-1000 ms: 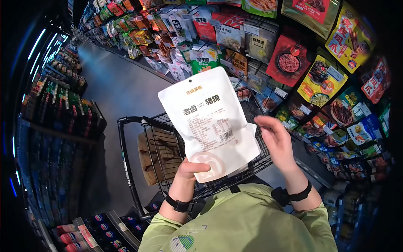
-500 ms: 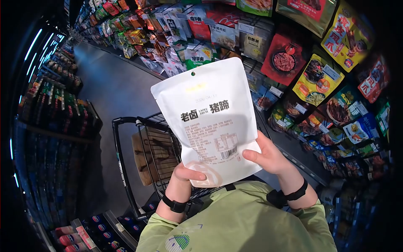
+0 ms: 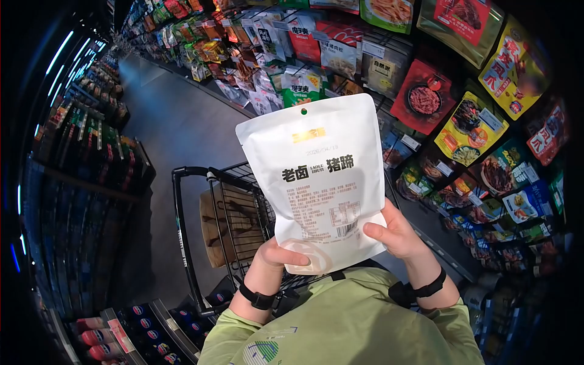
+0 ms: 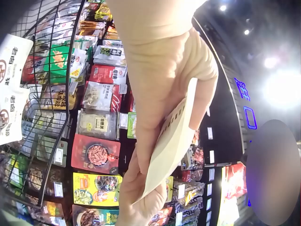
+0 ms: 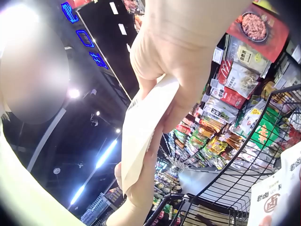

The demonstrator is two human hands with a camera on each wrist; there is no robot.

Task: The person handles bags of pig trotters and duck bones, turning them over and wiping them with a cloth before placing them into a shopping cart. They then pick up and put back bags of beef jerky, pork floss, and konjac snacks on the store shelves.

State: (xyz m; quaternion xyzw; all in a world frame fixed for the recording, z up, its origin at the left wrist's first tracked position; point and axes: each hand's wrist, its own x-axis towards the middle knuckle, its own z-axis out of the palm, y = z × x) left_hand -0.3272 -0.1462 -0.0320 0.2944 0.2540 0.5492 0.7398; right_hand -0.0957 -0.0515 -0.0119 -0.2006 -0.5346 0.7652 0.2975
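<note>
A white food pouch (image 3: 322,188) with black and brown printing and a small hang hole at its top is held up in front of the body. My left hand (image 3: 277,254) grips its lower left corner, thumb over the printed face. On the lower right edge my right hand (image 3: 403,234) holds it the same way, with the fingers hidden behind. Both wrist views show the pouch edge-on: its pale side (image 4: 171,134) in the left one, its white face (image 5: 141,136) in the right one.
A black wire shopping cart (image 3: 179,219) stands beyond the pouch. White printed packages (image 5: 270,197) are inside it in the right wrist view. Hanging snack bags (image 3: 426,97) line the right wall. Shelves (image 3: 91,152) run along the left side of the aisle, with bottles (image 3: 103,337) at lower left.
My right hand, off the pouch with fingers spread a second ago, has closed on its right edge. The pouch now stands more upright, facing me. The left hand keeps its hold.
</note>
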